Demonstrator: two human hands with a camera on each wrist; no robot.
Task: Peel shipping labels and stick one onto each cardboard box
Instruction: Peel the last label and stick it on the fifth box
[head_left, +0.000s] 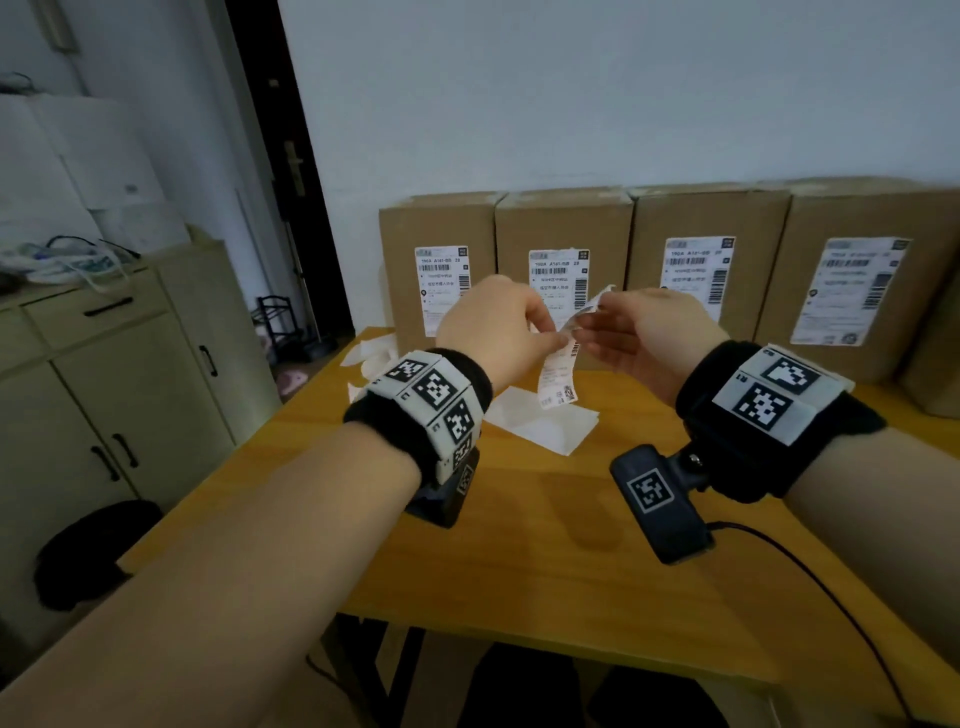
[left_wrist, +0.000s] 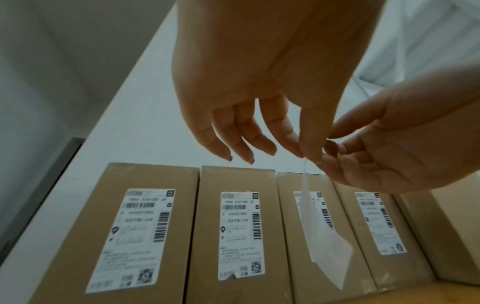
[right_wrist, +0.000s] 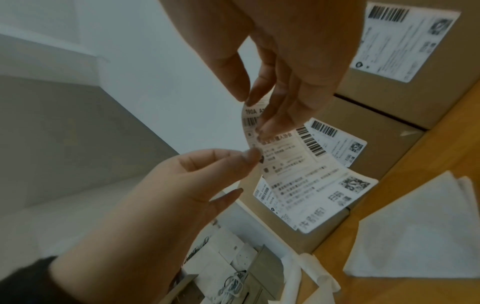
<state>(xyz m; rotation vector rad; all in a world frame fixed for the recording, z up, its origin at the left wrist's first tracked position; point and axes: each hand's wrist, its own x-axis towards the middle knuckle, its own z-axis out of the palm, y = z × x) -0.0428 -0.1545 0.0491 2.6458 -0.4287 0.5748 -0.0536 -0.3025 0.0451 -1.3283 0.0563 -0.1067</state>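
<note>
A printed shipping label (head_left: 560, 375) hangs curled in the air between my hands, above the wooden table (head_left: 519, 545). My left hand (head_left: 519, 327) pinches its side edge between thumb and forefinger (right_wrist: 249, 157). My right hand (head_left: 639, 332) pinches the label's upper end (right_wrist: 249, 111). In the left wrist view the label (left_wrist: 319, 236) hangs below my left hand (left_wrist: 306, 152), its pale back towards the camera. Several cardboard boxes (head_left: 561, 223) stand upright in a row at the back, each with a white label (head_left: 441, 291) on its front.
White backing sheets (head_left: 540, 426) lie on the table under my hands, more (head_left: 374, 353) at its far left corner. Another box (head_left: 935, 353) shows bare cardboard at the right edge. A cabinet (head_left: 104, 364) stands to the left. A black cable (head_left: 831, 597) trails from my right wrist.
</note>
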